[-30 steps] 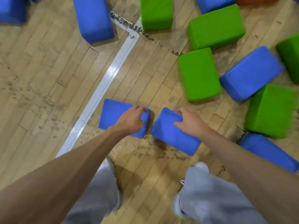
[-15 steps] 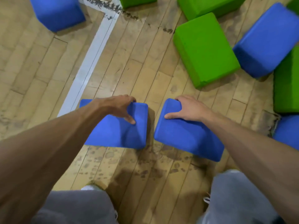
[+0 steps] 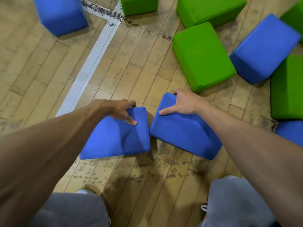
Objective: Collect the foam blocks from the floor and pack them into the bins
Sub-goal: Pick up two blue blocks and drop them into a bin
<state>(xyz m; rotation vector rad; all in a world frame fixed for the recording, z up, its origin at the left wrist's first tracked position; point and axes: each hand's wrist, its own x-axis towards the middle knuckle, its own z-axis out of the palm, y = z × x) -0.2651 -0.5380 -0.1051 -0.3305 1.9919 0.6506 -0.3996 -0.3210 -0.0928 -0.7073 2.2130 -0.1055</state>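
Two blue foam blocks lie side by side on the wooden floor in front of my knees. My left hand [image 3: 114, 110] grips the far edge of the left blue block [image 3: 118, 140], thumb pressed into its top face. My right hand [image 3: 183, 104] grips the far corner of the right blue block [image 3: 183, 135], thumb on top and fingers curled over the edge. Both blocks look tilted, far ends raised. The blocks almost touch each other. No bin is in view.
More foam blocks lie on the floor: a green block [image 3: 203, 56] just beyond my right hand, a blue block [image 3: 265, 46] at right, green blocks [image 3: 287, 86] at the right edge and the top, a blue block [image 3: 60, 13] top left. A white line [image 3: 91, 63] crosses the floor.
The camera has come lower and closer to the two blue blocks. Both hands have tightened on the far edges, and the blocks have tipped up a little and drawn closer together.
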